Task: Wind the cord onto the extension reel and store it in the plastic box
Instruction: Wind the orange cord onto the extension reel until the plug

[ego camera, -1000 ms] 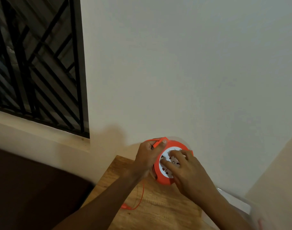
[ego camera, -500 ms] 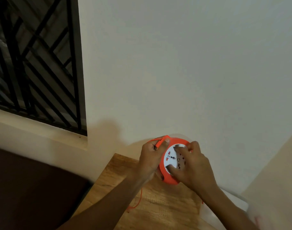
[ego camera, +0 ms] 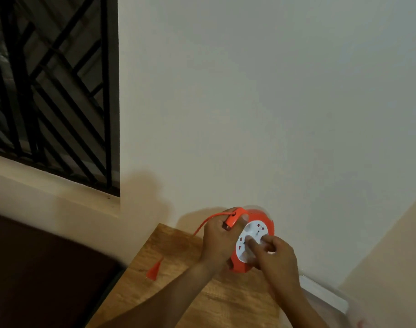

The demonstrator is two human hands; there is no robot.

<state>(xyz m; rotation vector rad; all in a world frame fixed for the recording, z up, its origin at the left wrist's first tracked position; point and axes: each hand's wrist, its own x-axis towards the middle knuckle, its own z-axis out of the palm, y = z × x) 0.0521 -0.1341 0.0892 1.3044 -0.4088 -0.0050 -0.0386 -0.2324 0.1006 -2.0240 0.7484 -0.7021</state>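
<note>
1. Orange plastic extension reel (ego camera: 254,240) w/ a white socket face, held up on edge just above the far end of the wooden table (ego camera: 178,252), close to the wall.
2. Left hand (ego camera: 220,242) is wrapped round the reel's left rim, thumb on top by the orange handle tab; fingers closed on the casing.
3. Right hand (ego camera: 276,254) has fingertips (ego camera: 250,240) pressed into the white centre disc, curled as if turning it. Can't tell whether it pinches a knob or just pushes on the face.
4. Cord (ego camera: 207,222) leaves the reel's top left, runs slack down toward the table; its plug (ego camera: 153,272) hangs left of the reel at the table's left edge. Prob. little cord left out, so winding looks nearly done.
5. Handling, my guess: reel is light, rigid, smooth, so it could slip. Best held by rim or handle w/ one hand, centre turned w/ the other. Cord is thin, soft, floppy; plug may swing and snag the table edge.
6. Plastic box (ego camera: 325,297): pale, blurred, right of the reel by the table's right side. Reel not in it yet.
</note>
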